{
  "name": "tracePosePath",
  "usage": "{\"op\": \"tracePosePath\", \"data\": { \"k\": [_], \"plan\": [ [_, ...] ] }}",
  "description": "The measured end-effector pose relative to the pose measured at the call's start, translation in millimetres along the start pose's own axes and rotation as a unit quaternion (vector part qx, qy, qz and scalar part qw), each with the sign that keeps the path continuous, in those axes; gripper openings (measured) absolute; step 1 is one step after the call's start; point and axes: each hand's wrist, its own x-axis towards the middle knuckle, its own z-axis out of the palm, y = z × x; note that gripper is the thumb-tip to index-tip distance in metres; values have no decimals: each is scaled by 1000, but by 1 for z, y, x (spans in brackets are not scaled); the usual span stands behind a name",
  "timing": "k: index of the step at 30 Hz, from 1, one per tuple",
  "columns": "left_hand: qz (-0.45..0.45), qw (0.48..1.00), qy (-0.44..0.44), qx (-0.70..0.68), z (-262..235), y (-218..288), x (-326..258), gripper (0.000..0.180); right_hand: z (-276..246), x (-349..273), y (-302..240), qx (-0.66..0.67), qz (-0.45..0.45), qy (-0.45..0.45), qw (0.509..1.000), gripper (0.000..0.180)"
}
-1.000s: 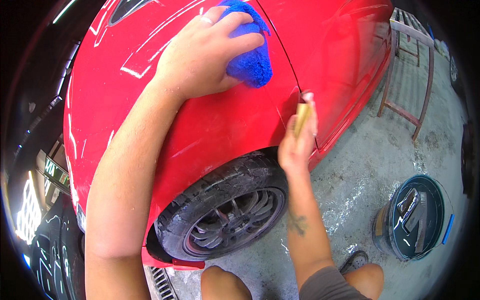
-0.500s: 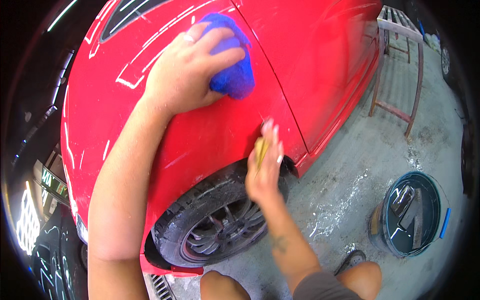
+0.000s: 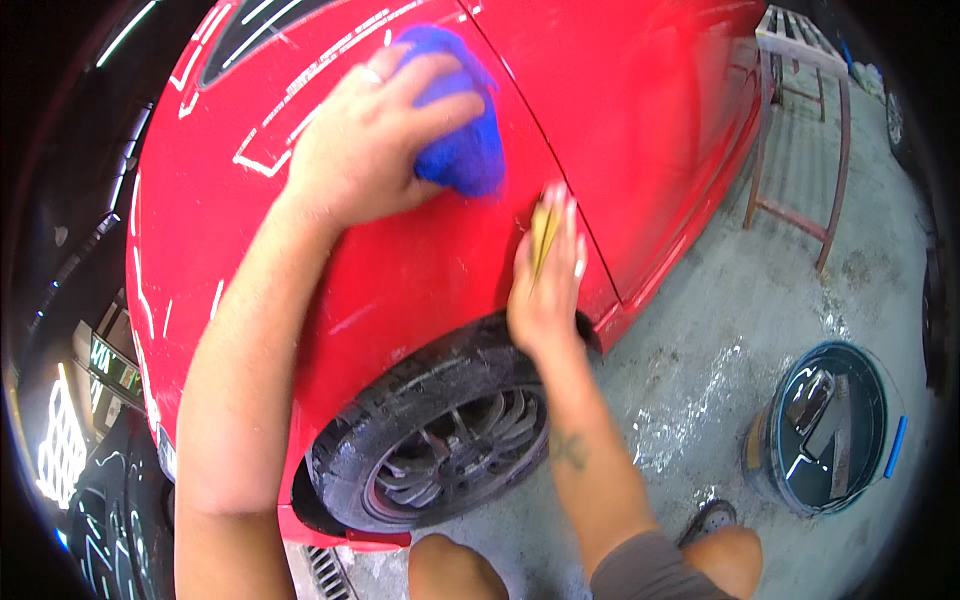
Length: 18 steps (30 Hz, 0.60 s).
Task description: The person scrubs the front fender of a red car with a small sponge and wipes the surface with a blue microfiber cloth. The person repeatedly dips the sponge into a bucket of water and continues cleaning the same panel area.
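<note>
My left hand (image 3: 375,135) is closed on a bunched blue cloth (image 3: 460,140) and presses it to the red car's side panel (image 3: 400,270). Lower down and to the right, just above the wheel arch, my right hand (image 3: 548,275) lies nearly flat on the same panel. Its fingers point up toward the door seam, slightly blurred. Under and between them it pins a folded yellow sheet (image 3: 544,235) that looks like sandpaper; most of it is covered by the fingers.
Below my hands is the car's wheel (image 3: 455,455). A dark bucket (image 3: 765,450) of water with a blue grip, holding a block-like piece, stands on the wet floor at right. A slatted stand (image 3: 800,45) is farther back. My knees are at the bottom edge.
My right hand has slid up and slightly right along the panel with the yellow sheet, toward the door seam. The left hand with the cloth has stayed almost in place.
</note>
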Motion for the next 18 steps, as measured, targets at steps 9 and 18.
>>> {"op": "tracePosePath", "data": {
  "k": [9, 18],
  "plan": [
    [-7, 1000, -10, 6, 2, 2, 0, 80, -6, -22, -3, 3, 12, -33, 999, 68],
    [-27, 999, -16, 45, 0, 5, 2, 81, 9, -92, 137, 25, 166, 37, 985, 76]
  ]
}}
